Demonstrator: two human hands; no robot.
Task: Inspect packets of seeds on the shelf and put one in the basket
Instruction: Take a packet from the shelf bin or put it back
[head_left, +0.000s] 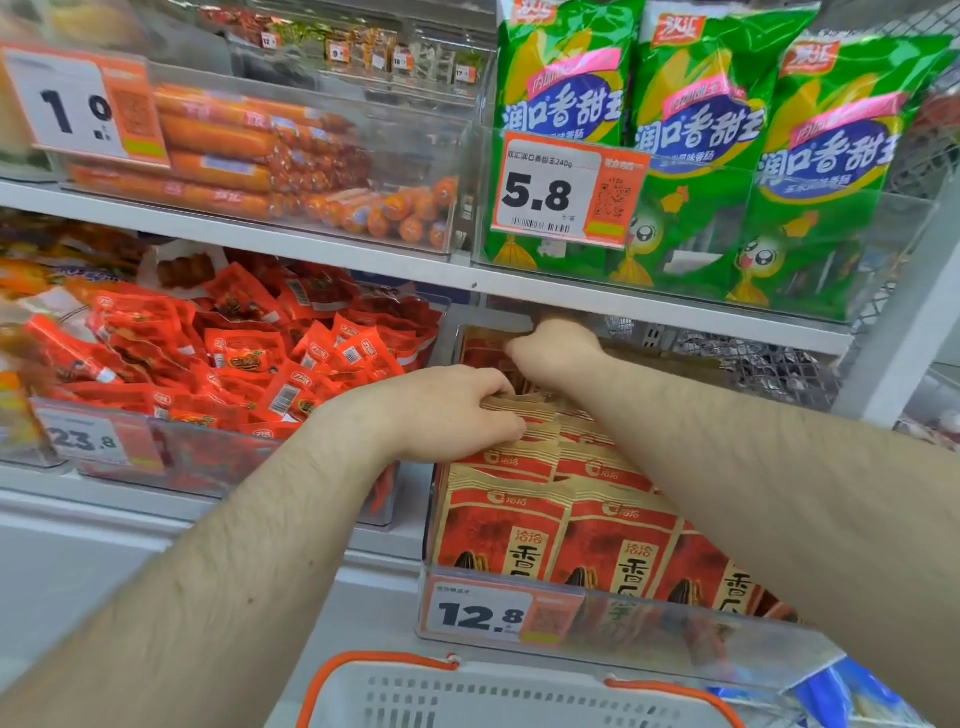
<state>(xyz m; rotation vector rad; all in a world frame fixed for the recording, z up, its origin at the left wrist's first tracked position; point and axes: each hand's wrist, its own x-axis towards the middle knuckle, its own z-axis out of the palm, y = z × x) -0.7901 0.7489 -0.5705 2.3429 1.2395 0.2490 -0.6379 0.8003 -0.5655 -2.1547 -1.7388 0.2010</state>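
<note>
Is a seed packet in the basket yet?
Cannot tell: only the basket rim shows. Both hands are up among the shelf's seed packets.

Green corn-sausage bags (701, 130) stand in a clear bin at the upper right of the frame, behind a price tag reading 5.8 (566, 195). At upper left, orange sausages (270, 161) lie stacked in another clear bin beside a blurred tag that seems to read 10 (78, 104). At middle left, small red snack packets (249, 353) are heaped loosely above a tag marked 23.8 (85, 441).
</note>
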